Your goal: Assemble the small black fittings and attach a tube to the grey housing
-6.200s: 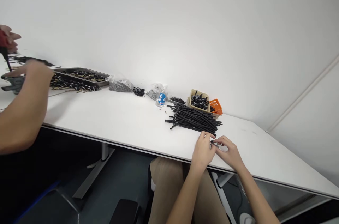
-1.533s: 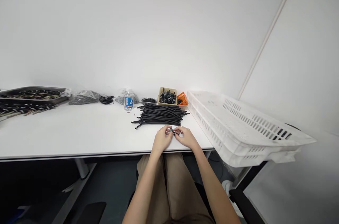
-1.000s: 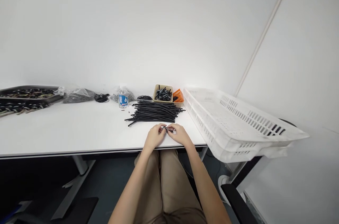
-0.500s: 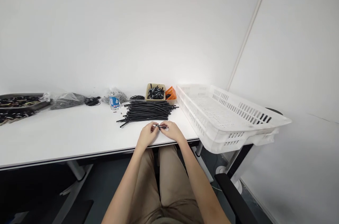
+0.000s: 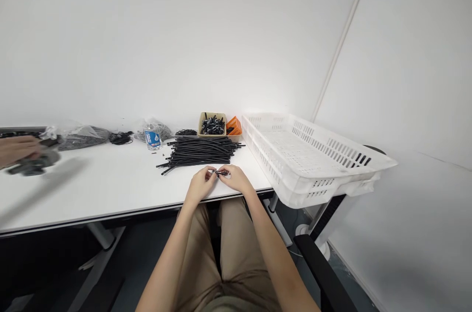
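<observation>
Near the table's front edge, my left hand and my right hand meet, fingertips pinched together. Between them is a small dark part with a shiny spot, too small to name; the fingers cover much of it. My right hand grips its body, while my left fingertips close at its left end, where I cannot make out what they hold. Just beyond my hands lies a pile of black tubes on the white table.
Behind the tubes stand a beige bin of black parts and an orange basket. A large white crate is at right. Leftward are a bottle, plastic bags and a co-worker's hand with a blurred grey thing.
A co-worker's hand with a blurred grey thing has come in at the far left. My hands stay together on the small part; the whole view has shifted slightly.
</observation>
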`<state>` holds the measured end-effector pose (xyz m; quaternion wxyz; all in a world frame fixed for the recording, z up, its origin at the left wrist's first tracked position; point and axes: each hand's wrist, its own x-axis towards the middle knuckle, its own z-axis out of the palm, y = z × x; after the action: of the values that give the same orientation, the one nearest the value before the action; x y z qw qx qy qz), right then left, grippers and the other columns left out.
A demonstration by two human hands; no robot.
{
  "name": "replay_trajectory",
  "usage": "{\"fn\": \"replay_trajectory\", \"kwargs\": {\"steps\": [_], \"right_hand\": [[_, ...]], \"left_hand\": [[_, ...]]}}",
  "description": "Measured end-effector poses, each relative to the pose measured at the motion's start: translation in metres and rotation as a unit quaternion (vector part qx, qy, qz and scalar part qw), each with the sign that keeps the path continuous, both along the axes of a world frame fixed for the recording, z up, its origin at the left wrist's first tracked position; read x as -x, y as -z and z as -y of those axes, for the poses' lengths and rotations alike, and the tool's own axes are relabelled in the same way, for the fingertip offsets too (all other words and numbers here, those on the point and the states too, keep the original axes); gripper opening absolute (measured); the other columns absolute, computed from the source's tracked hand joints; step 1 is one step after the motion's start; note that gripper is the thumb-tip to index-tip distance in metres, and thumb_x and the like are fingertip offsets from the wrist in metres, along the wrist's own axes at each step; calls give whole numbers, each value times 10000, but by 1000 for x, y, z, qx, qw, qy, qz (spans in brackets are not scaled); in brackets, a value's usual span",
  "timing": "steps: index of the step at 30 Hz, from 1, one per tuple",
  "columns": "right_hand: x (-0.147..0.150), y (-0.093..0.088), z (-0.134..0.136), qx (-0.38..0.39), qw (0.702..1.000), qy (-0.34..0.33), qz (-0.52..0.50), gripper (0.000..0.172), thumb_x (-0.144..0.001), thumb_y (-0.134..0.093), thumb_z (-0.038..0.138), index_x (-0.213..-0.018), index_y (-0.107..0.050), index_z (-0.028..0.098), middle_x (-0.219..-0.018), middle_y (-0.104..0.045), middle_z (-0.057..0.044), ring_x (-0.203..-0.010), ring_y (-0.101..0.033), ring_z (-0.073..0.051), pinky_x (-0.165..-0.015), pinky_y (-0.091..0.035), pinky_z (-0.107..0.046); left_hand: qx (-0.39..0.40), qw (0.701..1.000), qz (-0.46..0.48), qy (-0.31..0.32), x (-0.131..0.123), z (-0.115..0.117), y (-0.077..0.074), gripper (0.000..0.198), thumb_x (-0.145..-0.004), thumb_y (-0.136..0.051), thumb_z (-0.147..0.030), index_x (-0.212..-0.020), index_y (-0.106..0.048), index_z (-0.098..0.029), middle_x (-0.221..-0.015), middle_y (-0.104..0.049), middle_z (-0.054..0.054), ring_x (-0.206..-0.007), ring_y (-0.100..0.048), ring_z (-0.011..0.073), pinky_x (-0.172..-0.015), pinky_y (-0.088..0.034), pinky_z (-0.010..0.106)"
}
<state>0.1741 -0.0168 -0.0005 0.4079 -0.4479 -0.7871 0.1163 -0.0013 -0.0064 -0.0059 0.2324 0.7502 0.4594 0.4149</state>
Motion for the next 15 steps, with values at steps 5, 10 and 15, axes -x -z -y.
{"fn": "replay_trajectory", "kwargs": {"steps": [5, 10, 15], "right_hand": [[1, -1, 1, 2, 1000, 11, 10, 179, -836, -612, 152, -979, -702, 214, -953, -721, -23, -873, -649, -174, -826, -494, -277], [2, -2, 2, -2, 1000, 4, 3, 163, -837, -607, 153, -959, -700, 207, -939, -719, -21, -869, -649, -173, -823, -496, -274], [2, -2, 2, -5, 1000, 7, -2, 160, -827, -616, 142, -951, -701, 196, -923, -717, -26, -835, -649, -171, -798, -501, -271]], "left_hand": [[-5, 1000, 8, 1, 1, -1, 1, 320, -837, -500, -392, -1035, -651, -192, -785, -679, 31, -736, -627, 183, -746, -468, 285], [-2, 1000, 9, 1, 1, 1, -1, 322, -837, -506, -398, -1032, -655, -190, -775, -674, 28, -727, -623, 182, -735, -462, 283], [-2, 1000, 14, 6, 0, 1, 0, 312, -840, -509, -396, -1031, -652, -194, -773, -668, 23, -727, -623, 180, -737, -461, 283]]}}
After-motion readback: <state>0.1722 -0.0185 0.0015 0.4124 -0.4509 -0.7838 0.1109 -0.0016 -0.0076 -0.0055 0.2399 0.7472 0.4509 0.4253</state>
